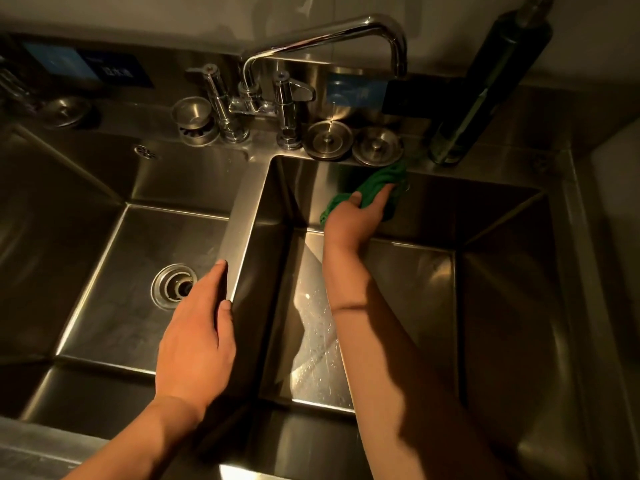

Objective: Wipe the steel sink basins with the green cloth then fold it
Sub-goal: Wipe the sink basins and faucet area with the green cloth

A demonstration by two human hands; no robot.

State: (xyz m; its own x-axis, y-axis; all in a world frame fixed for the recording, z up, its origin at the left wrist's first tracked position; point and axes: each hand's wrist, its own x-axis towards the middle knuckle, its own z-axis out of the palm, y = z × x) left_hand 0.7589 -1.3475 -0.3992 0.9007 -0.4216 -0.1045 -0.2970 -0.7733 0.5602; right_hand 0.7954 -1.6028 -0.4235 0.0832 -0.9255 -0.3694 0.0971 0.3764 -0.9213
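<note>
A: We're looking down past the faucet (329,32), and we've got the right hand (353,220) reaching into the right basin (502,271), below the spout and a touch to its left.

B: And there's the green cloth (370,188). It's bunched up with the thumb on top and the fingers curled round it, pushed against the back wall under the faucet's ledge.

A: We can see the cloth's top edge reaching almost up to that ledge, just under the two round stoppers (329,140) sitting right of the faucet's base.

B: Now the left hand (197,334). We find it much nearer us than the faucet, laid on the divider (242,216) that runs from the faucet's base toward us. The fingers are long and loose and hold nothing, with one fingertip and the thumb touching the steel edge.

A: Down left of the faucet we have the left basin (104,258), its drain (173,285) showing just beside that hand.

B: We spot water drops (315,327) on the right basin's floor, in front of the faucet and beside the right forearm.

A: A strainer cup (194,114) stands just left of the faucet's handles, and a tall dark bottle (485,84) stands on the ledge well right of the spout.
</note>
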